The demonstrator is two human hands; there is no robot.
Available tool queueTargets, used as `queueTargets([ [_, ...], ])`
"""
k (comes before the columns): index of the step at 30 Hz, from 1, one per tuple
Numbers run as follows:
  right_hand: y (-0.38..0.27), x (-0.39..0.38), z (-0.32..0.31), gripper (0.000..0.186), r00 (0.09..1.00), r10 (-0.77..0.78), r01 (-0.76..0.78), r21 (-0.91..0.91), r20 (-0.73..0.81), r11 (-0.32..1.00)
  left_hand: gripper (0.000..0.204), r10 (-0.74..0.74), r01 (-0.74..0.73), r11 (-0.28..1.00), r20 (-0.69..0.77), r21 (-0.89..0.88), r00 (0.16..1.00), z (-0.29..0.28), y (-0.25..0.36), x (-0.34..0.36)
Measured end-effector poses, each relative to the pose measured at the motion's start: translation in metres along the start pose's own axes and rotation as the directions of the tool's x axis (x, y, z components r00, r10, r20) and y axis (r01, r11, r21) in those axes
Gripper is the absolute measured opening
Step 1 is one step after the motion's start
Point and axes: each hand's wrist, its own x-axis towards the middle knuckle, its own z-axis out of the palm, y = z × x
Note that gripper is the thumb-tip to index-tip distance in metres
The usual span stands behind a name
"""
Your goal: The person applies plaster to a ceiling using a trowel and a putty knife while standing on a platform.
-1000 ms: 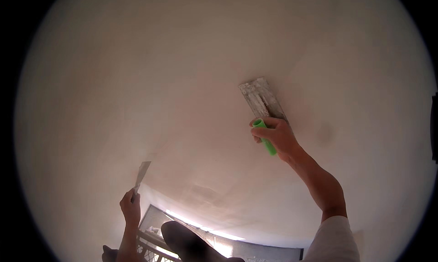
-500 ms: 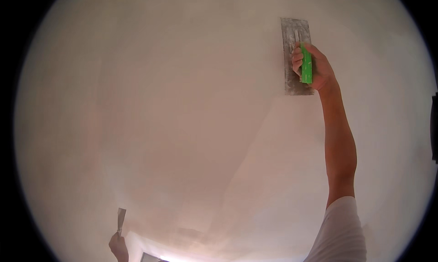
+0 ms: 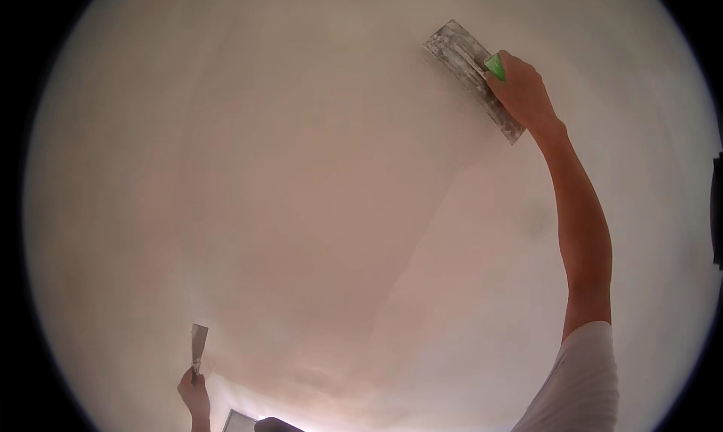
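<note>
High on the right, my right hand (image 3: 521,92) is closed around the green handle of a plastering trowel (image 3: 457,50). Its long rectangular metal blade is smeared with pale plaster and slants from upper left to lower right against the pale plastered surface (image 3: 301,168). Most of the handle is hidden by my fingers. Down at the lower left, my left hand (image 3: 194,393) grips a putty knife (image 3: 199,342) by its handle, with the flared blade pointing up. Whether that blade touches the surface I cannot tell.
A pale, slightly darker patch with a slanting edge crosses the middle of the surface. At the bottom, bright light shows by a framed panel (image 3: 239,422) and a dark rounded shape (image 3: 276,424). A dark object (image 3: 718,211) stands at the right rim.
The trowel has turned from upright to a slant, its top end swinging left. My right forearm has shifted right. My left hand and the putty knife have risen slightly.
</note>
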Motion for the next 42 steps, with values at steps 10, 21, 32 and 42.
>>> queueTargets([
  [10,-0.106,-0.060,0.052,0.020,0.856,-0.133,0.046,0.182,0.500,0.982,0.030,-0.111,0.102,0.987,0.072,0.124,0.991,-0.024,0.019,0.015],
  [21,-0.455,-0.434,0.180,0.022,0.426,-0.735,0.367,0.642,0.527,0.673,0.030,-0.231,0.213,0.954,0.067,0.209,0.971,-0.027,0.034,0.018],
  [32,-0.640,-0.723,0.253,0.016,0.358,-0.692,0.285,0.632,0.627,0.721,0.022,-0.436,0.418,0.880,0.039,0.224,0.899,-0.025,0.058,0.015],
  [42,-0.506,-0.488,0.203,0.021,0.162,-0.696,-0.945,-0.093,0.699,-0.313,0.034,-0.408,0.573,0.818,0.752,0.049,0.518,-0.054,0.086,-0.001],
])
